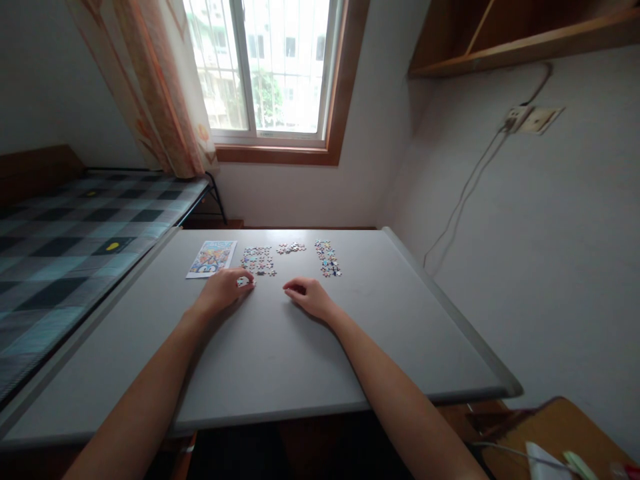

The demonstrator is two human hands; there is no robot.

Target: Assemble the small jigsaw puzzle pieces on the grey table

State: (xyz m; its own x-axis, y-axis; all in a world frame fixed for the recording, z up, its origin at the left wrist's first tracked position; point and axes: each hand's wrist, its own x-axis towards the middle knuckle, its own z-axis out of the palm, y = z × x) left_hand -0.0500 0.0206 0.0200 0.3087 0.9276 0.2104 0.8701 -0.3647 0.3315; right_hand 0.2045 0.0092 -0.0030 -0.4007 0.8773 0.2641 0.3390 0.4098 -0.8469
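Note:
On the grey table (280, 360) lie loose jigsaw pieces in three groups: a left cluster (258, 260), a small middle cluster (291, 248) and a right strip (327, 259). A printed reference picture (212, 258) lies to their left. My left hand (223, 288) rests on the table with its fingers pinched on a puzzle piece (244, 281) just below the left cluster. My right hand (310, 296) rests beside it, fingers curled loosely inward; nothing shows in them.
A bed with a checked cover (65, 240) stands against the table's left edge. A window (265, 67) with a curtain (155, 87) is behind the table. The wall (525, 253) runs close along the right, with a wooden chair (550, 433) at the lower right.

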